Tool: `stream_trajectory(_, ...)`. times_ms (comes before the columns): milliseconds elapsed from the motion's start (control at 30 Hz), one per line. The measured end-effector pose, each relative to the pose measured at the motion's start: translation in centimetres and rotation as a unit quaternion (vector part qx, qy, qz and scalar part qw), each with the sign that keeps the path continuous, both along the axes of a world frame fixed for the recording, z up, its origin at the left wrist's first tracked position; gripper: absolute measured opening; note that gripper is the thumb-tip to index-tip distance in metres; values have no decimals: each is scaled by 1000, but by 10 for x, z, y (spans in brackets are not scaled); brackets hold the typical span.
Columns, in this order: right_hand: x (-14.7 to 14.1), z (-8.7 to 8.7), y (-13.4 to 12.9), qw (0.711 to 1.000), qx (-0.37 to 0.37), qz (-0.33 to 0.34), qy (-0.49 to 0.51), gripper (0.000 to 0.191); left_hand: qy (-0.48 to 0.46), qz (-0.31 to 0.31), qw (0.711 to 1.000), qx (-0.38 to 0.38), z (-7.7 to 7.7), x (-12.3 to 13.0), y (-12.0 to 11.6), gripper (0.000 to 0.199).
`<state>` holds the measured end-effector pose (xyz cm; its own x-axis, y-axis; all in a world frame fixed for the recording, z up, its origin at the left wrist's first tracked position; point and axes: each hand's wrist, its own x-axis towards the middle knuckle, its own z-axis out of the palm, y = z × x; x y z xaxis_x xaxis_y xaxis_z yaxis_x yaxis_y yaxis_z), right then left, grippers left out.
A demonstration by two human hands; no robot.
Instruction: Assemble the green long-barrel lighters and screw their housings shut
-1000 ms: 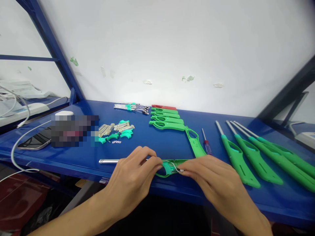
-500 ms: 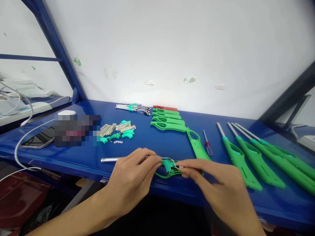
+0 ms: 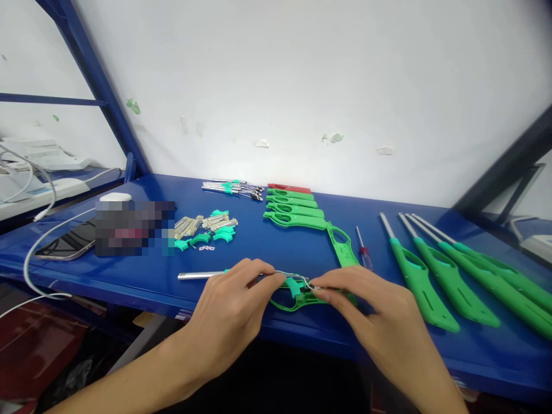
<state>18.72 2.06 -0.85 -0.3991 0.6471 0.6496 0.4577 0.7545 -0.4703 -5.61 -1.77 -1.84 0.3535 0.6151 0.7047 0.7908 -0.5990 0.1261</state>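
A green lighter shell (image 3: 297, 305) lies near the table's front edge, with a teal trigger (image 3: 294, 287) in it and a metal tube (image 3: 196, 276) reaching out to the left. My left hand (image 3: 237, 302) rests over the tube end of the shell, thumb and fingertips pinched at the trigger's left side; what they grip is hidden. A thin white wire (image 3: 302, 278) arches over the shell to my right hand (image 3: 366, 305). The right thumb and index finger are pinched at the end of this wire, above the shell's handle.
Green half shells (image 3: 297, 219), a red one (image 3: 290, 188), metal tubes with wires (image 3: 224, 187) and teal triggers (image 3: 224, 233) lie behind. A screwdriver (image 3: 365, 256) and several green lighters (image 3: 425, 287) are at right. A phone (image 3: 66, 241) lies left.
My right hand has shifted slightly left and up, and its fingertips sit closer to the shell. The white piece at its fingertips is now mostly hidden. My left hand has barely moved.
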Motion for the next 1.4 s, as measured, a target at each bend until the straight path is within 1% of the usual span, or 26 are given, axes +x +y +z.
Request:
stream_trajectory(133,3,-5,0,1000,-5,1,-27,11,25,-1,999,-26,-1,-1,1,34)
stream_trajectory(267,4,-8,0,999,-18,0,-50,13,28,3,999,-28,-2,-2,2,34)
stream_trajectory(467,3,-7,-1,998,-10,5,-62,13,34,0,999,-31,-1,-1,0,33)
stream_trajectory(600,3,-5,-2,998,-8,9,-62,14,28,-9,999,-43,1,-1,-2,31)
stream_trajectory(733,4,-8,-3,998,-13,12,-61,16,16,-16,998,-65,3,0,-6,22)
stream_trajectory(800,5,-9,-3,998,-20,11,-64,17,19,-21,998,-64,4,1,-8,19)
stream_trajectory(967,6,-11,-5,996,-27,9,-81,16,38,-21,997,-60,8,4,-9,20)
stream_trajectory(1067,6,-11,-6,996,-26,3,-87,15,33,-15,998,-49,15,-3,-7,20)
stream_trajectory(1167,5,-11,-8,996,-29,-1,-84,15,32,20,998,-50,24,-17,-6,23)
stream_trajectory(1267,4,-11,-8,996,-30,-5,-83,13,43,39,993,-100,30,-33,-5,26)
stream_trajectory(1400,5,-11,-7,996,-38,-4,-82,10,59,29,984,-165,30,-45,-1,28)
